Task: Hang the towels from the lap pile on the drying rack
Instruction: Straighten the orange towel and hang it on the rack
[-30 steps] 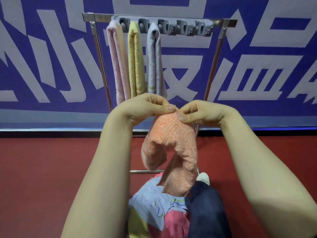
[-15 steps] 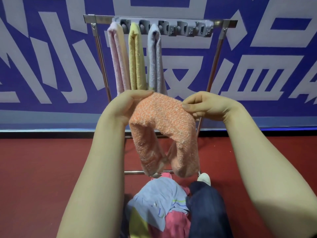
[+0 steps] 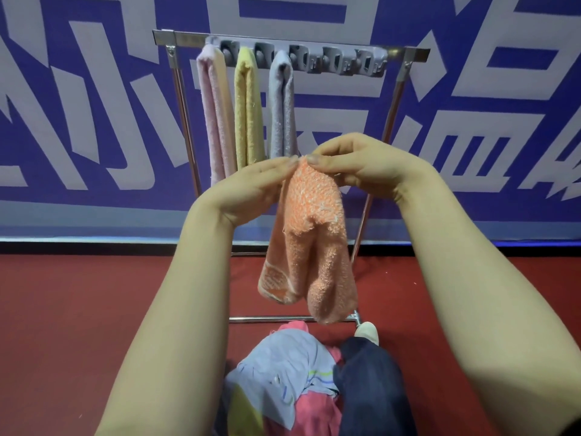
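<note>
An orange towel (image 3: 311,234) hangs folded in the air in front of me. My left hand (image 3: 248,187) and my right hand (image 3: 361,165) both pinch its top fold, fingertips almost touching. Behind it stands the metal drying rack (image 3: 399,99) with a grey clip bar (image 3: 342,59) along its top rail. Three towels hang from the left clips: pink (image 3: 213,114), yellow (image 3: 248,108) and grey (image 3: 283,105). The clips to the right hold nothing. On my lap lies the pile of towels (image 3: 283,369), light blue on top, with pink and yellow beneath.
A blue wall (image 3: 94,105) with large pale characters stands just behind the rack. Red floor (image 3: 78,309) spreads on both sides. My dark trouser leg (image 3: 367,382) and a pale shoe (image 3: 366,332) reach toward the rack's lower bar (image 3: 267,318).
My hands spread the towel's top edge apart, then came back together, gathering it into one narrow fold. The towel has risen well above the lap pile.
</note>
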Tool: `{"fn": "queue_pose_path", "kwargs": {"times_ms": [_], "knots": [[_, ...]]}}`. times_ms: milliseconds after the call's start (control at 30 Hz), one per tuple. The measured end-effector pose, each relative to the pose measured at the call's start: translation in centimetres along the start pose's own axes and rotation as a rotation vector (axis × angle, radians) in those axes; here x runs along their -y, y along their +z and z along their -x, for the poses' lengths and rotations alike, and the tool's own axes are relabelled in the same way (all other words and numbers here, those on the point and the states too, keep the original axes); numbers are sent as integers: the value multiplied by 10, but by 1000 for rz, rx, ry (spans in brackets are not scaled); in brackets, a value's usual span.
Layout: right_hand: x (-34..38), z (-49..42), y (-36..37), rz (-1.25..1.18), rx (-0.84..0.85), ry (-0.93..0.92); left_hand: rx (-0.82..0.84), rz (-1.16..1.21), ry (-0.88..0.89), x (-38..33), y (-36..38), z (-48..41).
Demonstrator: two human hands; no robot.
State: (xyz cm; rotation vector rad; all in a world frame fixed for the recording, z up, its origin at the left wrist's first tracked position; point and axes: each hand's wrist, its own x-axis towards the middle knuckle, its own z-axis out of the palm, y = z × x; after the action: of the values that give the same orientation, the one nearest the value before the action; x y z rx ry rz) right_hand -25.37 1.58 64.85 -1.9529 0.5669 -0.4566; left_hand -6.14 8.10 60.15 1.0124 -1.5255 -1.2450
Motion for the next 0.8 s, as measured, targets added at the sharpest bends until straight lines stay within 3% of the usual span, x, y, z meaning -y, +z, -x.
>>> {"fn": "queue_pose_path", "kwargs": {"times_ms": [367,567,800], "knots": [[-1,6,-19,-235,-130,23,14,-6,-14,-27,-1,-22],[10,1,-30,-248,-125,-16,93,-156,-161,-46,-2,-40],[7,-29,-64,-366,-278,-53,27,96,8,-46,-10,-90]]}}
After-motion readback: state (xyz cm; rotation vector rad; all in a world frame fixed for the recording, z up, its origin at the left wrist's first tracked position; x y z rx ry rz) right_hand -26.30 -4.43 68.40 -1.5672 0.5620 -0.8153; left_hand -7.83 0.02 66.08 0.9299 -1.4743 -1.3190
